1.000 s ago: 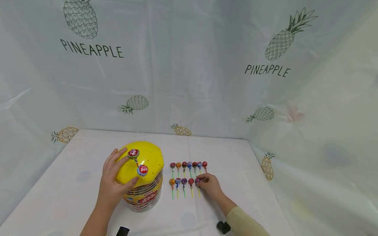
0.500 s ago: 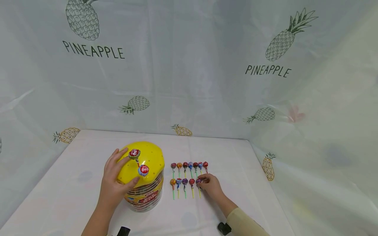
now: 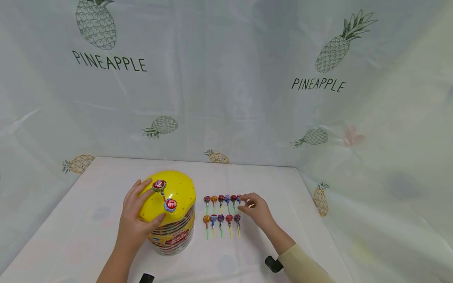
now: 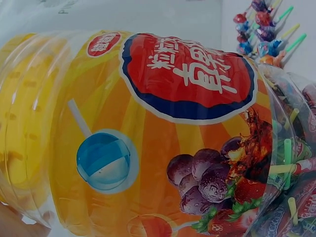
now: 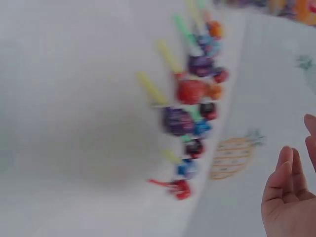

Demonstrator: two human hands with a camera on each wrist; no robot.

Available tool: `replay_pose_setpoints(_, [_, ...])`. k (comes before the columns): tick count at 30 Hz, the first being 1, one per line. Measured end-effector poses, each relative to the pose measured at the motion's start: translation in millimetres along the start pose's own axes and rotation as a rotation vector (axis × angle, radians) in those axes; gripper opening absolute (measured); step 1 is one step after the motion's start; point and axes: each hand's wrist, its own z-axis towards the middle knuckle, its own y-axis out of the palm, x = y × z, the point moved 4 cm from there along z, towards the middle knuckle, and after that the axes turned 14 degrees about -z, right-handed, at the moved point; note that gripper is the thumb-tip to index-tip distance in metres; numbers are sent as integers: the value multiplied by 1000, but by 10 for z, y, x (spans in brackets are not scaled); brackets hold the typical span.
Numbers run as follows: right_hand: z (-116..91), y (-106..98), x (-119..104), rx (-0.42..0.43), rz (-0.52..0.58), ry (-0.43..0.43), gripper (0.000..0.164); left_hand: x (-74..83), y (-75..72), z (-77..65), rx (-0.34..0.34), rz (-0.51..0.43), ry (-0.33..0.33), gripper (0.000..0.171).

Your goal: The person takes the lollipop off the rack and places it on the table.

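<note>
A large clear jar (image 3: 171, 237) with a yellow lid (image 3: 182, 186) and a fruit-printed label (image 4: 163, 133) stands upright, full of lollipops. My left hand (image 3: 136, 212) holds it at the lid, thumb on the near side and fingers over the far left. Right of the jar, lollipops lie in two rows, sticks toward me. My right hand (image 3: 260, 212) is over the right end of the back row, thumb and forefinger apart. It hides the red lollipop (image 5: 180, 189) in the head view. The purple lollipop (image 3: 237, 218) ends the front row.
Two lollipop pictures (image 3: 170, 204) show on the lid. A white cloth covers the table (image 3: 226, 261), and a pineapple-print curtain (image 3: 226, 78) hangs behind and at the sides. Black wrist devices (image 3: 273, 264) show at both forearms.
My right hand has let go of the purple lollipop at the front row's right end and moved away from me to the back row's end. My left hand stays on the jar.
</note>
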Motion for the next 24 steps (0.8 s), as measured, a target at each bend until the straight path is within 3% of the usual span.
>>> replay_pose_setpoints(6, [42, -267, -576, -32, 64, -141, 23, 19, -5, 11, 5, 1, -12, 57])
replay_pose_setpoints(13, [87, -470, -1316, -86, 279, -351, 19, -1, -27, 35, -8, 26, -23, 56])
replay_pose_setpoints(19, [161, -467, -1753, -132, 347, -489, 20, -48, -35, 94, -38, 50, -55, 58])
replay_pose_setpoints(24, [220, -365, -1956, -182, 365, -501, 20, -76, -11, 125, -58, 66, -104, 58])
